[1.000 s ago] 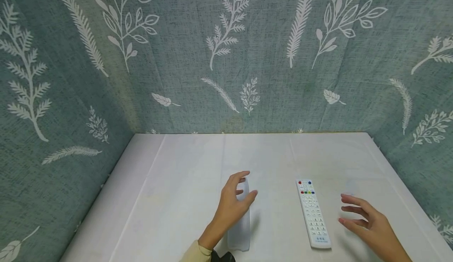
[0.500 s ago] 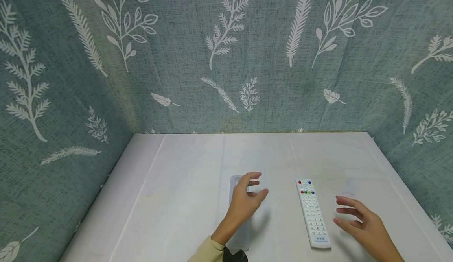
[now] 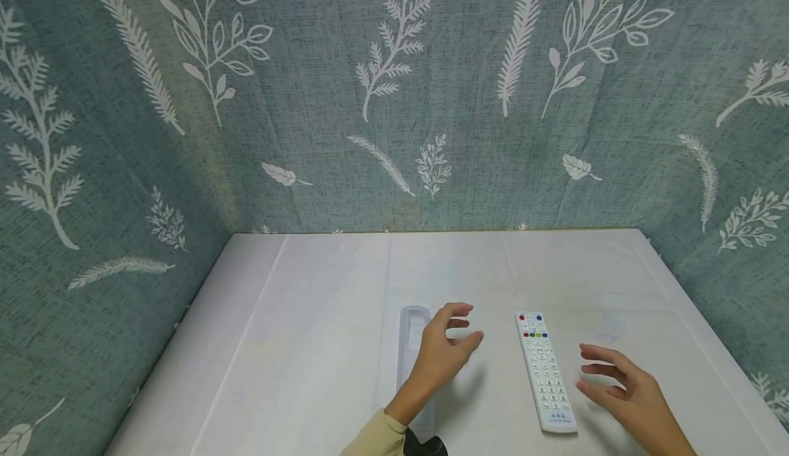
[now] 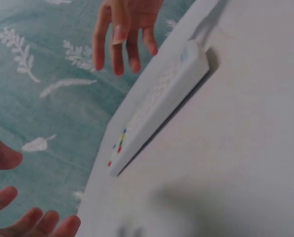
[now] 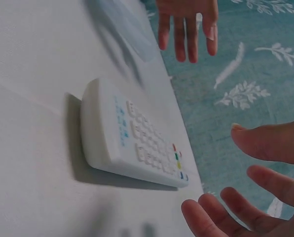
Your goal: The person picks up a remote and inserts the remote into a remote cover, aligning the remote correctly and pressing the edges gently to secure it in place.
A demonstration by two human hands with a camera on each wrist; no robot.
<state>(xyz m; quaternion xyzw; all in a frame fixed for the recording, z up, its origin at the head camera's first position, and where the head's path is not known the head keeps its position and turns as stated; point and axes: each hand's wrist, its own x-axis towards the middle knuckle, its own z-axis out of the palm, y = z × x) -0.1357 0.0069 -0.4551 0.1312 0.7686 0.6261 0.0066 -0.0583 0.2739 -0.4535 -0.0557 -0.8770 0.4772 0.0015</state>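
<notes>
A white remote control (image 3: 546,374) lies face up on the white table, its several buttons showing, with coloured ones at the far end. To its left is a clear, pale remote cover (image 3: 414,320), partly hidden beneath my left hand and forearm. My left hand (image 3: 440,353), raised above the table between cover and remote, holds nothing; its fingers are relaxed and its thumb stands apart. On the remote's other side hovers my right hand (image 3: 629,391), also holding nothing, fingers loosely bent. In the right wrist view the remote (image 5: 132,138) sits between both hands, touched by neither.
Green cloth with white leaf prints (image 3: 394,168) hangs behind the table and along both sides. The white tabletop (image 3: 308,346) carries faint crease lines. A black strap piece (image 3: 425,444) shows at my left wrist, below a beige sleeve (image 3: 377,435).
My left hand has moved rightward, off the cover's far end and closer to the remote. My right hand has drifted slightly left towards it. Remote and cover stay put.
</notes>
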